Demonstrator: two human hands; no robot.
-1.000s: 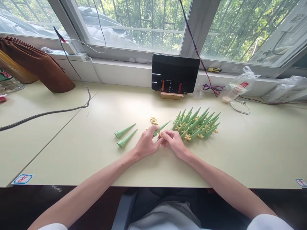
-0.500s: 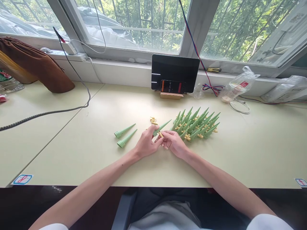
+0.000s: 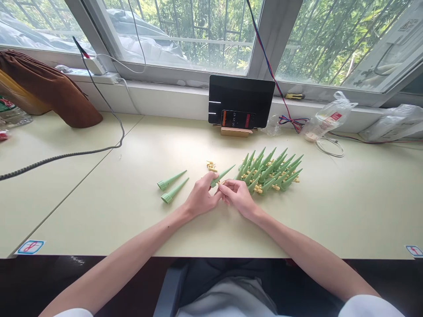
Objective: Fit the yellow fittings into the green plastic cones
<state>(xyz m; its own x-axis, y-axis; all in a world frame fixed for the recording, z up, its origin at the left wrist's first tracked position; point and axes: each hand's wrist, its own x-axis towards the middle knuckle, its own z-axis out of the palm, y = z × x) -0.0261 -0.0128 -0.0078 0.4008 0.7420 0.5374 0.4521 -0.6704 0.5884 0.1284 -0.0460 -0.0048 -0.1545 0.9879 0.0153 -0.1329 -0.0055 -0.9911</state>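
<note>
My left hand [image 3: 202, 194] is closed round the wide end of a green watering spike [image 3: 226, 173], whose tip points up and right. Against the spike's base, my right hand [image 3: 240, 199] pinches a small yellow valve [image 3: 220, 183], mostly covered by fingers. Just beyond my left thumb lies a little heap of yellow valves [image 3: 211, 166]. To the left, two green spikes [image 3: 172, 179] rest side by side on the table without visible yellow parts. Right of my hands is a dense cluster of green spikes with yellow valves [image 3: 271, 171].
A tablet [image 3: 243, 94] with a phone [image 3: 236, 119] before it leans on a small stand [image 3: 235, 132] at the back of the pale table [image 3: 132, 211]. A black cable [image 3: 66, 155] crosses the left side. Plastic bags [image 3: 327, 119] sit at the back right.
The yellow valve in my right fingers has turned and come up to the spike's base, with less of it showing. My left hand and the spike have barely moved.
</note>
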